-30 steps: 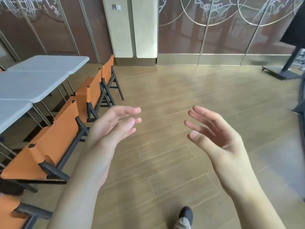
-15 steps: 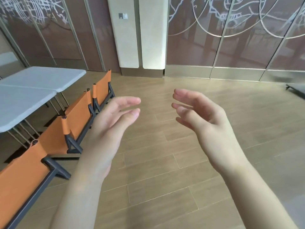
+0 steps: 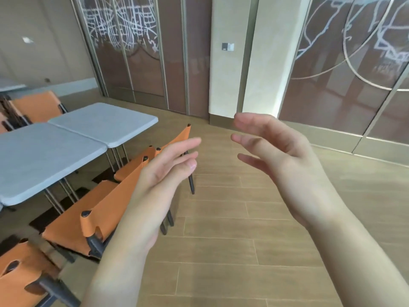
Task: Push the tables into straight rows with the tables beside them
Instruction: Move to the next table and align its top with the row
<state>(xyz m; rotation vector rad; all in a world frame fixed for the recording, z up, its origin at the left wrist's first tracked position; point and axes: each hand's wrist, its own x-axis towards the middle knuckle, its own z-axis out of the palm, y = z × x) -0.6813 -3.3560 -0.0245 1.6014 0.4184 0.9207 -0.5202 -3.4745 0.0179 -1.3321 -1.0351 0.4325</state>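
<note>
Two grey tables stand edge to edge at the left: a near table (image 3: 42,156) and a far table (image 3: 104,122). My left hand (image 3: 168,162) is raised in the air in front of the orange chairs, fingers straight, holding nothing. My right hand (image 3: 274,147) is raised beside it, fingers relaxed and spread, also holding nothing. Neither hand touches a table; both are to the right of the tables.
A row of orange chairs (image 3: 110,207) with dark frames stands along the tables' right side, another orange chair (image 3: 37,105) behind them. A beige pillar (image 3: 241,56) and brown glass panels (image 3: 345,67) close the far side. Wood floor (image 3: 232,251) stretches to the right.
The view has swung left and up, bringing the tables nearer the centre. Both hands stay raised and open, now closer together.
</note>
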